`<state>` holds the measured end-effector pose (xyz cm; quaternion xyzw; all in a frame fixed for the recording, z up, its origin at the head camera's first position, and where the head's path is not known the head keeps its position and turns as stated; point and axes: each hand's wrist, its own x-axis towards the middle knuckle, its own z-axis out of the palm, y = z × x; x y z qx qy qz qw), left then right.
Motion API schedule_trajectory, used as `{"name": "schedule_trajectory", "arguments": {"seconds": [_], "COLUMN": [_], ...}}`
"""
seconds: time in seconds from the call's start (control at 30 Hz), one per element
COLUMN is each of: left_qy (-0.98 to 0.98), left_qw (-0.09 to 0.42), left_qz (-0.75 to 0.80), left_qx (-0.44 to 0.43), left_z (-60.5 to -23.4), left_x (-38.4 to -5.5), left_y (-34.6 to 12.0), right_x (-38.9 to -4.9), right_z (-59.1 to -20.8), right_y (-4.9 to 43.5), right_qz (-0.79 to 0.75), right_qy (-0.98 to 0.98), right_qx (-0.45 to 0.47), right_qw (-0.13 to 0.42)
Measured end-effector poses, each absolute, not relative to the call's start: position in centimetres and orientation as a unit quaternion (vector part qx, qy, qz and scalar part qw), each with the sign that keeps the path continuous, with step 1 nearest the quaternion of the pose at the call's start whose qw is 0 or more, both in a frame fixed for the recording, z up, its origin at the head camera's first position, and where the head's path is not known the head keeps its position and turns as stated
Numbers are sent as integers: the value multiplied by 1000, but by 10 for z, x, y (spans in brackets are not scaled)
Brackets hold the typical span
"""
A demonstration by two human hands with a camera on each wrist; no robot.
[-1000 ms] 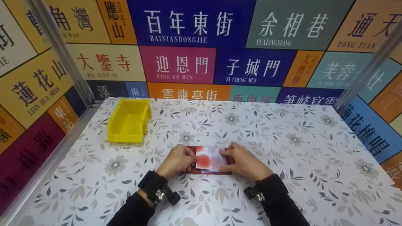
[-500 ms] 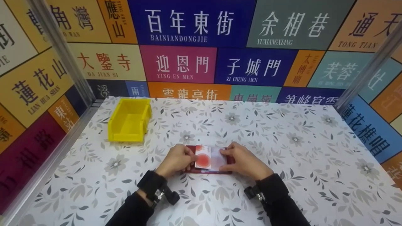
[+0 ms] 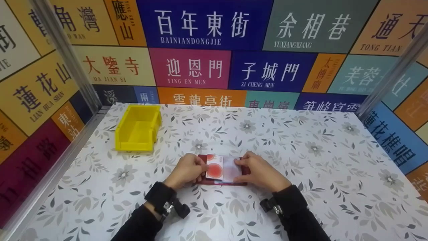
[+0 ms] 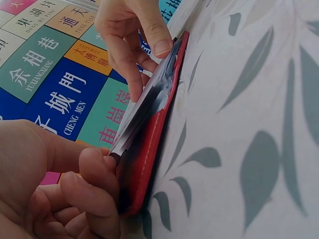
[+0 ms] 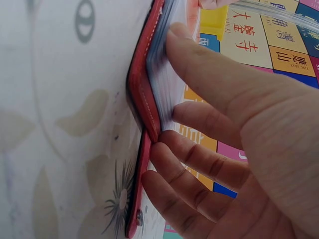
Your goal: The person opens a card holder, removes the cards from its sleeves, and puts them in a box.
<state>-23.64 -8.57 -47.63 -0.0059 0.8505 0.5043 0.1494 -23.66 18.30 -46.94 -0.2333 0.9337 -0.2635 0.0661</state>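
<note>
A red card holder (image 3: 211,183) lies spread on the table, with clear plastic sleeves (image 3: 231,170) stacked inside. Over its left part is a white card (image 3: 214,170) printed with red circles; its left edge is pinched between the thumb and finger of my left hand (image 3: 187,170). My right hand (image 3: 264,172) holds the sleeves at the right end, thumb on one side and a finger on the other. The right wrist view shows stitching along the red cover (image 5: 144,99) and a metal snap (image 5: 140,217) on its strap. In the left wrist view the card's edge rises tilted above the cover (image 4: 144,174).
A yellow plastic bin (image 3: 137,134) stands at the back left of the table (image 3: 284,134), which has a leaf-and-flower cover. Panels with Chinese lettering (image 3: 190,68) and metal posts (image 3: 77,67) close off the back and sides.
The card has slid slightly to the left over the holder, together with my left hand. My right hand and the holder have stayed in place.
</note>
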Motion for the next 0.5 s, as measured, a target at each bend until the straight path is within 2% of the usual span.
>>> {"name": "schedule_trajectory", "arguments": {"seconds": [0.5], "left_qy": [849], "left_qw": [143], "left_qz": [509], "left_qx": [0], "left_z": [-477], "left_x": [-236], "left_y": [-92], "right_x": [-236], "right_z": [-469], "right_y": [184], "right_qz": [-274], "right_qy": [930], "right_qx": [-235], "right_qw": [64]}}
